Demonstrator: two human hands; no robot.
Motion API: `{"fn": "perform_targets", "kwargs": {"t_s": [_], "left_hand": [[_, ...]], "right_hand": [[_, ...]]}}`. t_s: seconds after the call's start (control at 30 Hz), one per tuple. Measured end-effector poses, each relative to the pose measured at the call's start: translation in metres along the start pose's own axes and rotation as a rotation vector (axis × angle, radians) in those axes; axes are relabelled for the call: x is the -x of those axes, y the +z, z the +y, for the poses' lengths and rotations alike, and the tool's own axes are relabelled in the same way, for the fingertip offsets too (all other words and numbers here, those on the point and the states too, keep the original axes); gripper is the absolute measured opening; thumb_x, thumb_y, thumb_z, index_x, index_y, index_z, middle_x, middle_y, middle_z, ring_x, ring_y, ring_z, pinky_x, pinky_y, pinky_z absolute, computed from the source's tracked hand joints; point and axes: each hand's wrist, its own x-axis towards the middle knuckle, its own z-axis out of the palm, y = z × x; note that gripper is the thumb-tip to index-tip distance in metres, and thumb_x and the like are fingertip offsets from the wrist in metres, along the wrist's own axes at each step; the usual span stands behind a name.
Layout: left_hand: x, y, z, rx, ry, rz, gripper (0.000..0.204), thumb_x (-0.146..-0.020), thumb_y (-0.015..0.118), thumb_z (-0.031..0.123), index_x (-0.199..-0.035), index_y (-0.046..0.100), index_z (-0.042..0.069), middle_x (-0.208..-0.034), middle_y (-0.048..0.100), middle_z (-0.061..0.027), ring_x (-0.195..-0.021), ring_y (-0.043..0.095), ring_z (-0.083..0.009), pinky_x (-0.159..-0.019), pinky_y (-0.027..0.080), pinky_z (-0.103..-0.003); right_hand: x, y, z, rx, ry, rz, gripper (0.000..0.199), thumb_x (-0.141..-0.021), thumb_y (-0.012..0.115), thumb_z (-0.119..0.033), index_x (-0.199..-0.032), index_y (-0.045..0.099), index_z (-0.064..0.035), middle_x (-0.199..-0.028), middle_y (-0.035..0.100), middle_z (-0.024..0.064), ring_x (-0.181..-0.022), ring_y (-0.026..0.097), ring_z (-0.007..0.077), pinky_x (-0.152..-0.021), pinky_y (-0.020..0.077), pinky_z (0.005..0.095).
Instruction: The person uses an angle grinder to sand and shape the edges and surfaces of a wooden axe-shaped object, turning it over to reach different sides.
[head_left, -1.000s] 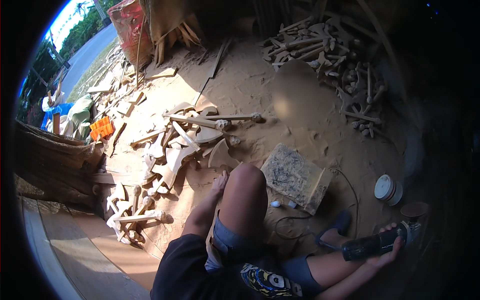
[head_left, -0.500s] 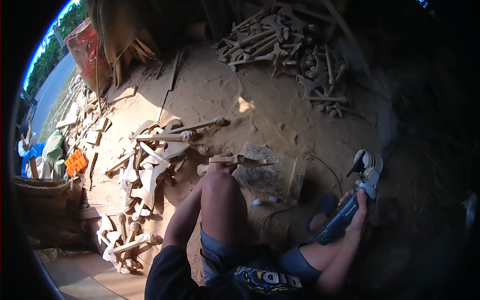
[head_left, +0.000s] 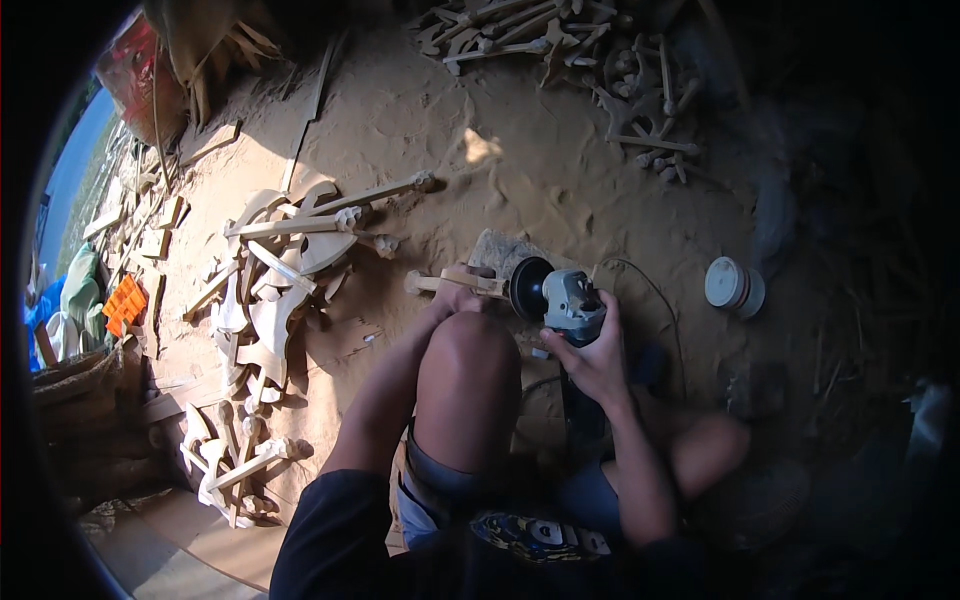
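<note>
My left hand is closed around a pale carved wooden piece, held just past my raised knee. In my right hand is an angle grinder, gripped by its body near the head. The grinder's round dark disc stands at the right end of the wooden piece. Whether disc and wood touch, I cannot tell. Behind them a worn block sits on the ground, partly hidden by the grinder and my hands.
A heap of cut wooden pieces lies on the sandy floor at left, with another pile at the far side. A white tub stands at right. A cord curves across the floor. Orange mesh lies far left.
My right hand has brought the grinder leftward from the right side to the wooden piece in my left hand. The white tub now shows fully. The whole view has shifted slightly.
</note>
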Motion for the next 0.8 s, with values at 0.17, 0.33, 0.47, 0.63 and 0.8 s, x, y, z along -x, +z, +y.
{"fn": "perform_targets", "kwargs": {"t_s": [0.17, 0.33, 0.47, 0.63, 0.8], "left_hand": [[-0.012, 0.007, 0.001, 0.091, 0.085, 0.187, 0.025, -0.08, 0.07, 0.033, -0.094, 0.077, 0.014, -0.087, 0.076, -0.0175, -0.082, 0.073, -0.0428, -0.071, 0.058, -0.051], [-0.01, 0.005, -0.001, 0.062, 0.036, 0.12, 0.024, -0.081, 0.066, 0.03, -0.096, 0.077, 0.015, -0.086, 0.076, -0.0157, -0.083, 0.073, -0.0411, -0.072, 0.057, -0.049], [-0.011, 0.011, -0.009, 0.063, 0.034, 0.145, 0.023, -0.081, 0.064, 0.028, -0.095, 0.077, 0.015, -0.087, 0.076, -0.015, -0.084, 0.073, -0.04, -0.073, 0.057, -0.049], [-0.013, 0.015, -0.006, 0.079, 0.047, 0.182, 0.025, -0.082, 0.064, 0.031, -0.095, 0.077, 0.014, -0.088, 0.077, -0.0151, -0.085, 0.073, -0.0399, -0.073, 0.057, -0.048], [-0.011, 0.016, -0.007, 0.072, 0.016, 0.168, 0.027, -0.081, 0.065, 0.033, -0.096, 0.078, 0.014, -0.09, 0.078, -0.0147, -0.086, 0.074, -0.04, -0.074, 0.057, -0.048]], "right_hand": [[-0.014, 0.011, 0.02, 0.07, -0.096, 0.003, 0.09, -0.083, 0.094, -0.027, -0.146, 0.041, 0.009, -0.119, 0.069, 0.0168, -0.106, 0.07, 0.0205, -0.097, 0.0563, 0.0375], [-0.027, 0.014, 0.002, -0.034, 0.11, -0.034, 0.093, -0.082, 0.092, -0.028, -0.147, 0.038, 0.0092, -0.127, 0.063, 0.0253, -0.116, 0.066, 0.0304, -0.103, 0.0531, 0.0449], [-0.031, 0.018, 0.0, 0.015, 0.092, -0.01, 0.092, -0.081, 0.092, -0.026, -0.146, 0.038, 0.0096, -0.124, 0.064, 0.0242, -0.111, 0.068, 0.0292, -0.098, 0.0549, 0.0437], [-0.034, 0.018, 0.002, -0.019, 0.131, 0.006, 0.092, -0.081, 0.092, -0.027, -0.147, 0.038, 0.0096, -0.125, 0.063, 0.0247, -0.111, 0.068, 0.0296, -0.099, 0.0551, 0.0434], [-0.038, 0.017, -0.005, 0.039, 0.101, -0.033, 0.092, -0.082, 0.091, -0.027, -0.147, 0.038, 0.0097, -0.125, 0.064, 0.0245, -0.112, 0.068, 0.0297, -0.1, 0.0551, 0.0432]]}}
